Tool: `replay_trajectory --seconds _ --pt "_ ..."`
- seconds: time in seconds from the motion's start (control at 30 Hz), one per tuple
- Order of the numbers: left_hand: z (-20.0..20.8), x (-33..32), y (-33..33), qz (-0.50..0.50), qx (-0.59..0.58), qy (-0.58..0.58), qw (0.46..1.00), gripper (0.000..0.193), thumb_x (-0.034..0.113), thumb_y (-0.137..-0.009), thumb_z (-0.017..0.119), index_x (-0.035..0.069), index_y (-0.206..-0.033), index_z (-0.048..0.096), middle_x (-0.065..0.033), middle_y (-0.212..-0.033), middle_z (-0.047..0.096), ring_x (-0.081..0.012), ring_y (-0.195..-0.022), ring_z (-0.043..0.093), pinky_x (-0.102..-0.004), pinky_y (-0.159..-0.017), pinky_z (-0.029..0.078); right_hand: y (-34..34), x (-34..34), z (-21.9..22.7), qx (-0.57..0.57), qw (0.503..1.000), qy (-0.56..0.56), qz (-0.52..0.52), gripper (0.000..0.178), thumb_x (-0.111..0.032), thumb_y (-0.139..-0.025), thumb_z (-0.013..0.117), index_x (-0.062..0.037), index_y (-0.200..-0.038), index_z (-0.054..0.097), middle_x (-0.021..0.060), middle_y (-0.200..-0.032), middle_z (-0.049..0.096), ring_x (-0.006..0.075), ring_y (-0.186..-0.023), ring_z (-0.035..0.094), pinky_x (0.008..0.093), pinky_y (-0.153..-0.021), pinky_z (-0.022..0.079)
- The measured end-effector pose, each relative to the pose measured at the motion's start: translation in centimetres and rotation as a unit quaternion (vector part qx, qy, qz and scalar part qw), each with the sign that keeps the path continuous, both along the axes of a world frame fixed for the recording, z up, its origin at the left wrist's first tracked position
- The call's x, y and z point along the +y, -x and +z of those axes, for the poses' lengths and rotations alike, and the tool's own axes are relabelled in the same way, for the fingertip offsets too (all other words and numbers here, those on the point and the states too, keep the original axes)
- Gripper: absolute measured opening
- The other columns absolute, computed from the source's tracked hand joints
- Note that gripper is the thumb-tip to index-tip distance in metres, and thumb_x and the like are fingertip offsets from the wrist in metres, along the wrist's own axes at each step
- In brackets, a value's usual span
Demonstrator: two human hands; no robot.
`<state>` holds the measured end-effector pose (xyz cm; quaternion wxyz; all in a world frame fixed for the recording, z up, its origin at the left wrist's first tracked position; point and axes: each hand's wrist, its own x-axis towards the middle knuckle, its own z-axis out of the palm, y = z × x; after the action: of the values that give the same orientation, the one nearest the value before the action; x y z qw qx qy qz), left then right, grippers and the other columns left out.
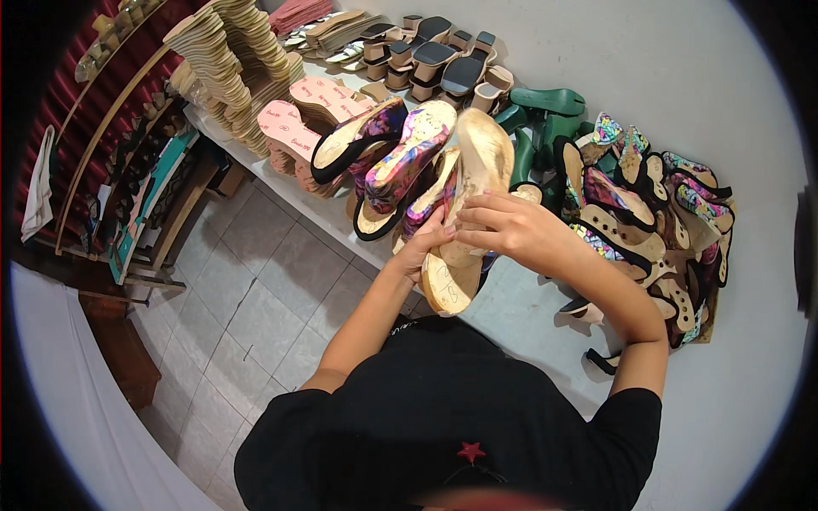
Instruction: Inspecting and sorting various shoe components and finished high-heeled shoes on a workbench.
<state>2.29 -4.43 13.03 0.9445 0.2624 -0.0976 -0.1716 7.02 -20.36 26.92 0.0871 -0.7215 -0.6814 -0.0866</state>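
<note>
In front of my chest I hold a tan wooden-looking shoe sole (452, 288) with pen marks on its rounded end. My left hand (424, 249) is closed round its side, thumb on top. Bent over the same piece is my right hand (504, 226), its fingers curled and pressed on its middle. A second tan, worn-looking sole-shaped part (486, 153) rises beyond my fingers; whether the two are joined is hidden by my hands. Close by on the left stand flower-patterned wedge sandals (409, 157) with black edging.
The long white table (511, 311) carries pink printed soles (294, 136), stacked wedge soles (209, 60), black-topped heeled soles (439, 60) and green shoe lasts (550, 111). Many patterned sandals (622, 200) crowd its right side by the wall. A rack (153, 213) stands left across the tiled floor.
</note>
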Motion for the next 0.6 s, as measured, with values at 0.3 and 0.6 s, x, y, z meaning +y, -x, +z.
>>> replay_trajectory --seconds 0.3,0.6 --pt "-0.7 -1.3 -0.7 -0.081 0.022 0.036 0.996 0.07 0.015 -0.083 0.057 0.01 -0.138 0.014 -0.0143 -0.128 0.038 -0.0234 -0.112 0.048 -0.0362 -0.089 0.046 0.8 -2.1 -0.2 0.133 0.989 0.022 -0.059 0.043 0.01 -0.067 0.054 -0.006 -0.107 0.059 0.0087 -0.116 0.053 0.0306 -0.118 0.043 0.038 -0.092 0.044" --pt "-1.0 -2.9 -1.2 -0.107 0.007 0.036 0.994 0.082 0.012 -0.08 0.058 0.011 -0.141 0.003 -0.012 -0.136 0.03 -0.0222 -0.12 0.041 -0.0351 -0.095 0.039 0.4 -5.8 -2.5 0.191 0.892 -0.196 -0.36 0.077 -0.034 -0.076 0.064 -0.0021 -0.134 0.025 0.0202 -0.132 0.031 0.0338 -0.119 0.036 0.0408 -0.096 0.034"
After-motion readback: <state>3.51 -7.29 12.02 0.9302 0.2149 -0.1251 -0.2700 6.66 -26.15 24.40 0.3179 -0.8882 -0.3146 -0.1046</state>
